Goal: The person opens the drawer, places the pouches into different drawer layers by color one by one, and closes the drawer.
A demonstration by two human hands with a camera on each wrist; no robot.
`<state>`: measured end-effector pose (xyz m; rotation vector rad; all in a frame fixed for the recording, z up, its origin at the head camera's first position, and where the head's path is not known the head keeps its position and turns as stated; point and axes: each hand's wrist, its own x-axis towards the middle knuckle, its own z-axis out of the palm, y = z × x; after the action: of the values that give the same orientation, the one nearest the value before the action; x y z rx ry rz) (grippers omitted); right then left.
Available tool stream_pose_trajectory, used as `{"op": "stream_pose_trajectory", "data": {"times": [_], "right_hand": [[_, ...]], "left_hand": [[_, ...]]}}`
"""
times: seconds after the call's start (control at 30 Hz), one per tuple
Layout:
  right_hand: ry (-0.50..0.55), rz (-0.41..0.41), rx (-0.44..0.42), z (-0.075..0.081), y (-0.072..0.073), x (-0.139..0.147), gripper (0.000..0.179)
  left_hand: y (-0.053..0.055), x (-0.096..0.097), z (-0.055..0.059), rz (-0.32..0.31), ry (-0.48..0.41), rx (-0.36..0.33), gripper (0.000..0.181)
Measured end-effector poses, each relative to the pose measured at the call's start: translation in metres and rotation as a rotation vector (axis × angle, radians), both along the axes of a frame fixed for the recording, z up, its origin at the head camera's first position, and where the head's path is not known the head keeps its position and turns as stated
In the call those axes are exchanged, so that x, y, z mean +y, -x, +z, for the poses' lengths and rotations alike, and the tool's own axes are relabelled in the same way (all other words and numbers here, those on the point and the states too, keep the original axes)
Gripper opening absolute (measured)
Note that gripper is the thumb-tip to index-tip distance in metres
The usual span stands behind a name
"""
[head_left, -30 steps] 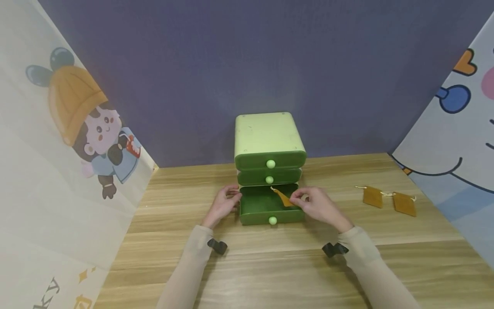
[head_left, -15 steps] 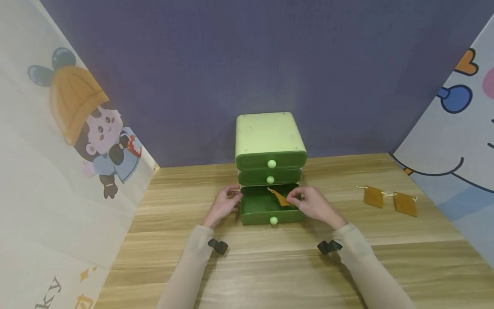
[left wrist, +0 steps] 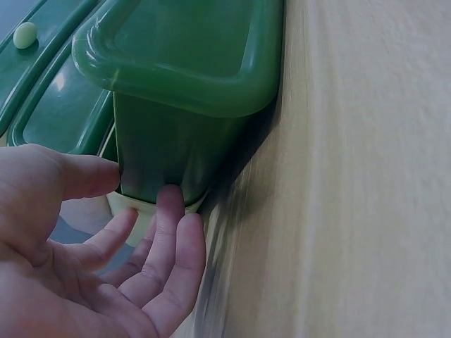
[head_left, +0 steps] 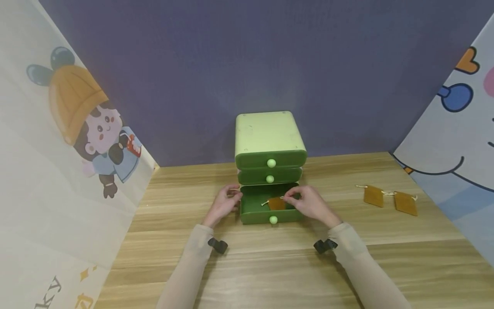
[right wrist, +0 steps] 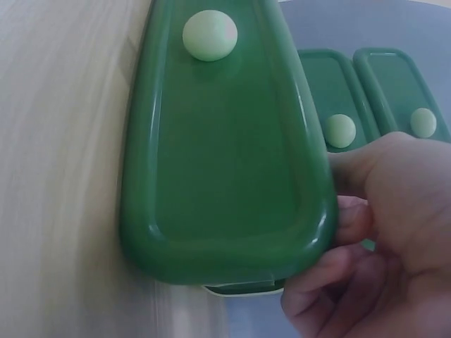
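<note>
A small mustard-brown drawstring pouch lies in the pulled-out bottom drawer of a green three-drawer cabinet. Over the drawer's right side, my right hand pinches the pouch's right string between thumb and forefinger. In the right wrist view, the drawer front hides the pouch and the fingertips. My left hand is at the drawer's left side. The left wrist view shows its loosely bent fingers touching the drawer wall near the cabinet edge.
Two similar pouches lie on the wooden table to the right. The upper two drawers are closed. A dark blue wall stands behind, with printed panels at both sides.
My right hand has moved left and lowered the pouch into the drawer. The pouch went from hanging slanted to lying flatter. The left hand has stayed in place.
</note>
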<state>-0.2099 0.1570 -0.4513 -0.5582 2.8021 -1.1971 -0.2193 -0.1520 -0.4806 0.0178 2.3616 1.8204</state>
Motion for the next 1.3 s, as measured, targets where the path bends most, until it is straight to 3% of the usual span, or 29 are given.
{"op": "stream_pose_trajectory", "data": {"times": [0.33,0.57,0.9,1.3], "right_hand": [[0.028,-0.035,-0.019,-0.002,-0.001,0.002,0.017],[0.043,-0.081,0.018,-0.004,-0.004,0.01,0.017],[0.114,-0.129,-0.052,-0.005,-0.009,0.022,0.024],[0.095,-0.208,0.064,-0.007,-0.008,0.035,0.02]], "left_hand": [[0.001,0.0,0.0,0.001,0.01,0.002,0.046],[0.001,0.0,0.0,0.005,-0.001,-0.006,0.046],[0.0,0.0,0.0,0.003,-0.008,-0.005,0.047],[0.0,-0.001,-0.001,0.001,0.013,0.009,0.047]]}}
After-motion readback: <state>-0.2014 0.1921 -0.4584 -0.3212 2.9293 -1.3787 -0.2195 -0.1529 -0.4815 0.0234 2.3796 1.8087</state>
